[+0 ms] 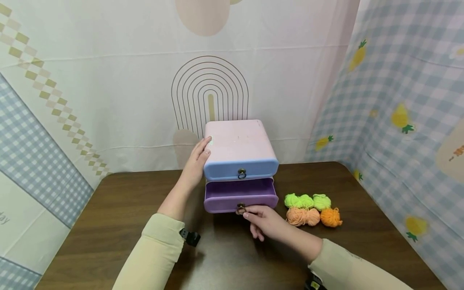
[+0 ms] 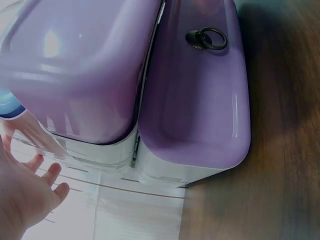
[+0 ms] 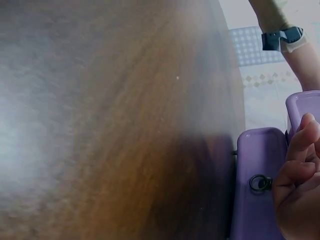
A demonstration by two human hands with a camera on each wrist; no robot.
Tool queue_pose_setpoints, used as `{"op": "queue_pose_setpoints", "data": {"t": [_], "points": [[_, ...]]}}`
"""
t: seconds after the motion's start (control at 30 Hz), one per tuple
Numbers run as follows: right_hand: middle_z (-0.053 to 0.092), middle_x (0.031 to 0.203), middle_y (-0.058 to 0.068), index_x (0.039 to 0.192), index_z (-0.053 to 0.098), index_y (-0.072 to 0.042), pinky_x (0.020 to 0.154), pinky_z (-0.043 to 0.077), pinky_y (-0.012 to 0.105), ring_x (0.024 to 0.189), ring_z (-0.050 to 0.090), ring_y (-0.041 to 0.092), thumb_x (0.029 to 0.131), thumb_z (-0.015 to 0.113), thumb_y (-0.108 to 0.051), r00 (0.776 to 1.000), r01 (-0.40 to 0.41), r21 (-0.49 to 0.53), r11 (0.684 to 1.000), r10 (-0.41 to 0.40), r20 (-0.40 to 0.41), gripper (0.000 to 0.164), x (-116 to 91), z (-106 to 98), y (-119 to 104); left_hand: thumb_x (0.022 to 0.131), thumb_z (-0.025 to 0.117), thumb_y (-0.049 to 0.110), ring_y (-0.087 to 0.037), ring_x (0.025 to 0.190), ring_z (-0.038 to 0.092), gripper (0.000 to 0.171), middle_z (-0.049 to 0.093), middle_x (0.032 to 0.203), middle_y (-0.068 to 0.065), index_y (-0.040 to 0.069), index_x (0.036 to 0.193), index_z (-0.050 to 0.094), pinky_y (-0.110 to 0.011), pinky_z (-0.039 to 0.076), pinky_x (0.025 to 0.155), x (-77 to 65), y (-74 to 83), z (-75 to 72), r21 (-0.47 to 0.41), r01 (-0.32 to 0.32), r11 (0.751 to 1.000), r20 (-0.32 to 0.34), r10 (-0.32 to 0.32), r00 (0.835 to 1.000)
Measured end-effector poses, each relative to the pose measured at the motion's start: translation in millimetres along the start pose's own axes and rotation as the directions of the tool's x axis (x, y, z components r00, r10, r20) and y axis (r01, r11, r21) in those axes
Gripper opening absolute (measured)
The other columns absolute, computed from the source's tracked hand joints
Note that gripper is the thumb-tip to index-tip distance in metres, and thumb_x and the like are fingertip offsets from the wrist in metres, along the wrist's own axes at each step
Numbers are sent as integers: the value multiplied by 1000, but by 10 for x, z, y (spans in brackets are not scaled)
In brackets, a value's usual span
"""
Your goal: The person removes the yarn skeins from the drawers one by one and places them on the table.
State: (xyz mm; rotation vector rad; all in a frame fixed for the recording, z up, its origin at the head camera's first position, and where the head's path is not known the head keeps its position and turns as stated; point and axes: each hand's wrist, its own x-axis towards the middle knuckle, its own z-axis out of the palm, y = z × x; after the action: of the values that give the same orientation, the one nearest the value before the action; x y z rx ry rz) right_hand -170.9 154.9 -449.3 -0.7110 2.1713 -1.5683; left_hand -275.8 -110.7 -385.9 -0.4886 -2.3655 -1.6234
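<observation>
A small drawer cabinet with a pale pink top [image 1: 237,139] stands on the table. Its blue top drawer [image 1: 221,171] is closed, while the purple middle drawer [image 1: 221,204] is pulled out. Below that, a closed purple bottom drawer [image 2: 195,105] shows in the left wrist view, bearing a dark ring pull [image 2: 214,39]. My left hand [image 1: 197,161] rests with extended fingers against the cabinet's left side near the top edge. At the middle drawer's front, my right hand [image 1: 266,221] pinches its brass ring pull [image 1: 241,209] between thumb and index finger.
Right of the cabinet lie several yarn balls: green yarn [image 1: 299,200], peach yarn [image 1: 302,216] and orange yarn [image 1: 331,217]. A brown wooden table [image 1: 134,225] carries everything. Printed cloth [image 1: 127,100] hangs behind, and checked cloth [image 1: 391,121] hangs on the right.
</observation>
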Motion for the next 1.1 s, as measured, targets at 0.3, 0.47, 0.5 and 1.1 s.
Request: {"op": "queue_pose_setpoints", "data": {"t": [0.3, 0.47, 0.5, 1.1], "points": [[57, 54, 5, 128, 60, 5, 40, 45, 39, 39, 50, 12, 104, 50, -18, 998, -36, -11, 999, 35, -60, 34, 155, -51, 29, 103, 38, 25, -34, 150, 14, 53, 18, 162, -20, 8, 153, 36, -59, 11, 117, -112, 354, -47, -6, 14, 1000, 27, -14, 1000], [57, 56, 4, 128, 60, 1, 41, 45, 39, 39, 49, 13, 105, 48, -20, 993, -65, -4, 998, 64, -104, 33, 242, -82, 31, 103, 38, 22, -36, 150, 13, 53, 17, 162, -22, 5, 153, 35, -58, 11, 117, -120, 407, -62, -3, 27, 1000, 38, -27, 999], [56, 56, 4, 128, 59, 1, 41, 44, 40, 39, 49, 14, 106, 47, -20, 992, -69, 1, 998, 69, -110, 33, 259, -90, 32, 104, 38, 22, -35, 150, 13, 53, 17, 162, -21, 6, 154, 35, -58, 11, 117, -101, 356, -58, -5, 26, 1000, 37, -26, 999], [57, 59, 4, 140, 48, 4, 42, 44, 31, 41, 50, 12, 107, 44, -21, 985, -105, 98, 990, 117, -129, 42, 412, -154, 34, 103, 38, 42, -28, 150, 14, 54, 18, 164, -10, 26, 154, 37, -60, 12, 116, -15, 35, -1, 6, 25, 1000, 14, -25, 1000]]}}
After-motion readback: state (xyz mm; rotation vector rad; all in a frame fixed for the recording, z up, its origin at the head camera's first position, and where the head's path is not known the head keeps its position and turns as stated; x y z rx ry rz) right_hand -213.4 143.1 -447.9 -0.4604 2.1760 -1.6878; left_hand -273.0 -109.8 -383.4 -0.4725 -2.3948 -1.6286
